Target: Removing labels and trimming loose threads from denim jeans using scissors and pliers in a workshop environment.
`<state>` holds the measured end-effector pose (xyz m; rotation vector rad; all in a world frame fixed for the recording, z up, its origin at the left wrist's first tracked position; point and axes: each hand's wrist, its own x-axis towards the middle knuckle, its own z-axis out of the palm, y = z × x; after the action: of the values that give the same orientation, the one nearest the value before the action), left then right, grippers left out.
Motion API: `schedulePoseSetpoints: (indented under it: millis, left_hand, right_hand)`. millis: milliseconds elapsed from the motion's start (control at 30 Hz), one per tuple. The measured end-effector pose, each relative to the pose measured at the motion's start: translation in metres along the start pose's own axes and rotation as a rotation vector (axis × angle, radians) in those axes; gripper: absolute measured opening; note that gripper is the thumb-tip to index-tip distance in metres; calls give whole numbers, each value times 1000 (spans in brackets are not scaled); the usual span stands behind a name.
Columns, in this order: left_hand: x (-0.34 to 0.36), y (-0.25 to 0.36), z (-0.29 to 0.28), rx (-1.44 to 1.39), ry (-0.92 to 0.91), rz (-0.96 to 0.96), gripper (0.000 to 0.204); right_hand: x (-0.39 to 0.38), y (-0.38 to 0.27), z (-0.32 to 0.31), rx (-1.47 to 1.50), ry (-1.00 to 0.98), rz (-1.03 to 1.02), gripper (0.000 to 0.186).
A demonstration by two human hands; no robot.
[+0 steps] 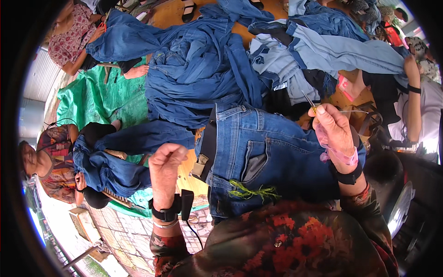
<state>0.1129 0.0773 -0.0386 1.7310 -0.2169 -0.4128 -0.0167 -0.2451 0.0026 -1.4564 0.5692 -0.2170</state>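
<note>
Across my lap lies a pair of blue jeans (286,152), its waistband to the left and a front pocket showing. My right hand (334,129), with a pink wrap around it, is closed on a slim pointed metal tool (308,99) with a yellowish part; its kind is unclear. A thin pale strand sticks out beside that hand. Left of the waistband, my left hand (167,161) is raised with thumb and fingers pinched together. Whatever it may hold is too small to make out. A tuft of yellow-green thread (253,189) rests on the jeans.
A big pile of dark blue jeans (198,69) lies ahead, with light blue jeans (318,51) to its right. Several people sit around it, some handling denim. A green tarp (101,97) covers ground at the left. A black cabled device (187,204) hangs at my left wrist.
</note>
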Motion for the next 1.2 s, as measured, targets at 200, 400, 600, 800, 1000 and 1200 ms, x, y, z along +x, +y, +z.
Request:
schedulePoseSetpoints:
  millis: [200,400,600,800,1000,1200]
  left_hand:
    - [-2,14,63,-149,-206,-44,27]
    - [2,18,70,-48,-327,-176,22]
    - [-11,25,38,-672,-211,-237,24]
    - [-10,-52,8,-353,-149,-306,18]
    - [-23,-23,30,527,265,324,26]
    - [-43,14,67,488,-221,688,22]
  right_hand:
    - [-17,15,-3,6,-68,-20,27]
    - [-26,28,-1,32,-100,-40,22]
    - [-30,18,9,42,-152,-86,21]
    - [-32,34,48,-195,-248,-204,17]
    - [-23,53,54,-332,-189,-256,20]
    - [-21,54,72,-440,-186,-379,19]
